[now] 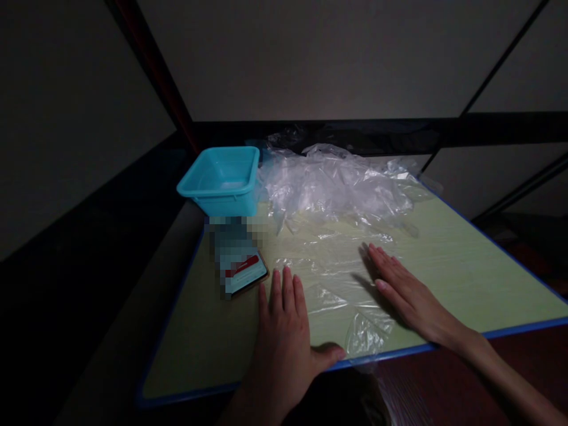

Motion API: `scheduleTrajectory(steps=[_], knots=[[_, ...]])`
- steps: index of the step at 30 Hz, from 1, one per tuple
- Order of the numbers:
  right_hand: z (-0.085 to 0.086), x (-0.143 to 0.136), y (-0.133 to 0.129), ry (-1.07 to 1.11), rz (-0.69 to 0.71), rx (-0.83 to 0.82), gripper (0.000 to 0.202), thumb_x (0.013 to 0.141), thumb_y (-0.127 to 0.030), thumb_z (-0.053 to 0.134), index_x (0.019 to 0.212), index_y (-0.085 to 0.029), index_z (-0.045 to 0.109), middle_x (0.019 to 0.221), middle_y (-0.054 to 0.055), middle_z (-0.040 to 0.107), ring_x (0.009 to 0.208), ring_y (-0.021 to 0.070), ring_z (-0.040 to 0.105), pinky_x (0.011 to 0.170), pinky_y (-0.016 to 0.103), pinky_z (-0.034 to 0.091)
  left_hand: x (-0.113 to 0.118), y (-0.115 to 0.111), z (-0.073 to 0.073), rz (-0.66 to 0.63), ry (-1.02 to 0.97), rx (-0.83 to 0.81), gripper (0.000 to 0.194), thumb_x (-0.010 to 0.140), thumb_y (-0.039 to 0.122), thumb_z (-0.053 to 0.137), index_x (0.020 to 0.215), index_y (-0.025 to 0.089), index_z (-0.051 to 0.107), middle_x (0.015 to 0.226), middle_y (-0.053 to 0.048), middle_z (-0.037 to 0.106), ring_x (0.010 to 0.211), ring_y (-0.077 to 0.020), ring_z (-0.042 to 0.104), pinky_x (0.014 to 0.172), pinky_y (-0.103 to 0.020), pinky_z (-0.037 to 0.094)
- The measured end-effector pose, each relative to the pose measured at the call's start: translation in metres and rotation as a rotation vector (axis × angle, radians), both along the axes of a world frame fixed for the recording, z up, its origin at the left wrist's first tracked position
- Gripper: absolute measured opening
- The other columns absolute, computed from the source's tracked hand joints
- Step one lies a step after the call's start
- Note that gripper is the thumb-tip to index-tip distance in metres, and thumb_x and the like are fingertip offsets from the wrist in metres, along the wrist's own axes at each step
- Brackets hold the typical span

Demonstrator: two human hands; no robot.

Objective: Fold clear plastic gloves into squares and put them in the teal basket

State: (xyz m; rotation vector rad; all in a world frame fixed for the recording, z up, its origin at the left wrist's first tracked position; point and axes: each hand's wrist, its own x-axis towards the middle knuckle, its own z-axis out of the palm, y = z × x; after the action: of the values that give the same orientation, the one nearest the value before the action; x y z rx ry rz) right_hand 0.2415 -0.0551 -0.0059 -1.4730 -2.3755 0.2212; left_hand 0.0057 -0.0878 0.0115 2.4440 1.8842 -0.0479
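A clear plastic bag point(328, 296) lies spread flat on the pale table, its lower end hanging over the blue front edge. My left hand point(284, 331) is at the bag's left side, palm down, fingers stretched out and thumb apart along the table edge. On the bag's right side, my right hand point(403, 290) is tilted with straight fingers and casts a shadow on the plastic. Whether its palm touches the bag, I cannot tell. Neither hand grips anything. Behind the flat bag is a crumpled heap of clear plastic bags point(328, 183).
At the back left corner of the table point(479, 278) stands a turquoise plastic basin point(222, 201). A phone point(248, 275), partly blurred out, lies in front of it, close to my left fingertips. Pale wall panels rise behind the table.
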Motion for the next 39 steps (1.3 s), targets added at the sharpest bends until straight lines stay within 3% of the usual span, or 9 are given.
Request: scheduleTrajectory(steps=[4, 8, 10, 13, 17, 20, 24, 32, 39], knots=[[-0.008, 0.03, 0.0, -0.068, -0.078, -0.005, 0.058, 0.095, -0.042, 0.025, 0.145, -0.026, 0.0, 0.148, 0.005, 0.017, 0.133, 0.0244, 0.02, 0.106, 0.049, 0.022, -0.001, 0.0, 0.0, 0.003, -0.034, 0.002, 0.115, 0.057, 0.082, 0.046, 0.132, -0.005, 0.035, 0.144, -0.027, 0.017, 0.134, -0.0397, 0.012, 0.106, -0.057, 0.013], [0.007, 0.034, 0.006, -0.083, -0.095, -0.02, 0.06, 0.094, -0.046, 0.026, 0.145, -0.023, 0.006, 0.148, 0.007, 0.016, 0.133, 0.0242, 0.018, 0.107, 0.048, 0.022, -0.002, 0.0, -0.003, -0.007, -0.05, 0.015, 0.117, 0.057, 0.084, 0.043, 0.133, -0.004, 0.034, 0.144, -0.027, 0.017, 0.134, -0.0395, 0.011, 0.107, -0.056, 0.011], [0.02, 0.019, 0.014, -0.077, -0.058, -0.009, 0.062, 0.093, -0.047, 0.029, 0.145, -0.02, 0.009, 0.148, 0.007, 0.016, 0.134, 0.0236, 0.017, 0.107, 0.046, 0.022, -0.002, 0.0, -0.005, -0.008, -0.046, 0.03, 0.118, 0.057, 0.085, 0.042, 0.134, -0.004, 0.033, 0.144, -0.027, 0.016, 0.134, -0.0392, 0.01, 0.107, -0.056, 0.01], [0.031, -0.021, 0.028, -0.087, 0.134, -0.005, 0.062, 0.093, -0.047, 0.029, 0.145, -0.017, 0.012, 0.147, 0.009, 0.019, 0.134, 0.0223, 0.016, 0.109, 0.043, 0.021, -0.002, 0.0, -0.005, 0.001, -0.039, 0.034, 0.117, 0.057, 0.085, 0.042, 0.134, -0.003, 0.034, 0.144, -0.026, 0.017, 0.134, -0.0386, 0.012, 0.107, -0.056, 0.012], [0.019, -0.07, 0.043, -0.152, 0.307, -0.012, 0.061, 0.094, -0.045, 0.025, 0.142, -0.009, 0.022, 0.146, 0.013, 0.021, 0.134, 0.0229, 0.016, 0.108, 0.042, 0.023, -0.003, -0.001, -0.005, -0.003, -0.042, 0.04, 0.115, 0.057, 0.084, 0.043, 0.134, -0.002, 0.035, 0.144, -0.027, 0.017, 0.134, -0.0388, 0.013, 0.106, -0.057, 0.013], [0.004, -0.082, 0.048, -0.151, 0.271, 0.038, 0.06, 0.094, -0.045, 0.025, 0.141, -0.008, 0.027, 0.145, 0.013, 0.025, 0.134, 0.024, 0.017, 0.108, 0.044, 0.023, -0.004, -0.002, -0.006, -0.004, -0.061, 0.042, 0.116, 0.057, 0.085, 0.042, 0.134, -0.001, 0.034, 0.144, -0.025, 0.017, 0.134, -0.0391, 0.013, 0.106, -0.058, 0.014], [-0.005, -0.078, 0.048, -0.112, 0.213, 0.086, 0.059, 0.094, -0.045, 0.026, 0.142, -0.01, 0.023, 0.145, 0.013, 0.025, 0.134, 0.0234, 0.018, 0.108, 0.043, 0.023, -0.005, -0.003, -0.007, 0.002, -0.069, 0.033, 0.117, 0.056, 0.085, 0.043, 0.134, -0.002, 0.034, 0.144, -0.025, 0.018, 0.133, -0.0393, 0.015, 0.106, -0.058, 0.014], [-0.001, -0.071, 0.047, -0.138, 0.176, 0.056, 0.062, 0.094, -0.048, 0.024, 0.142, -0.008, 0.023, 0.146, 0.014, 0.024, 0.135, 0.0227, 0.017, 0.109, 0.041, 0.021, -0.005, -0.002, -0.007, 0.004, -0.095, 0.039, 0.119, 0.056, 0.087, 0.039, 0.134, -0.002, 0.034, 0.144, -0.026, 0.018, 0.134, -0.0386, 0.015, 0.107, -0.056, 0.013], [-0.008, -0.019, 0.047, -0.178, 0.07, 0.078, 0.06, 0.094, -0.048, 0.023, 0.145, -0.019, 0.007, 0.147, 0.007, 0.021, 0.134, 0.0221, 0.019, 0.108, 0.045, 0.023, -0.005, -0.002, -0.008, 0.005, -0.109, 0.036, 0.12, 0.055, 0.087, 0.039, 0.135, -0.002, 0.032, 0.145, -0.025, 0.016, 0.134, -0.0384, 0.013, 0.107, -0.056, 0.012]])
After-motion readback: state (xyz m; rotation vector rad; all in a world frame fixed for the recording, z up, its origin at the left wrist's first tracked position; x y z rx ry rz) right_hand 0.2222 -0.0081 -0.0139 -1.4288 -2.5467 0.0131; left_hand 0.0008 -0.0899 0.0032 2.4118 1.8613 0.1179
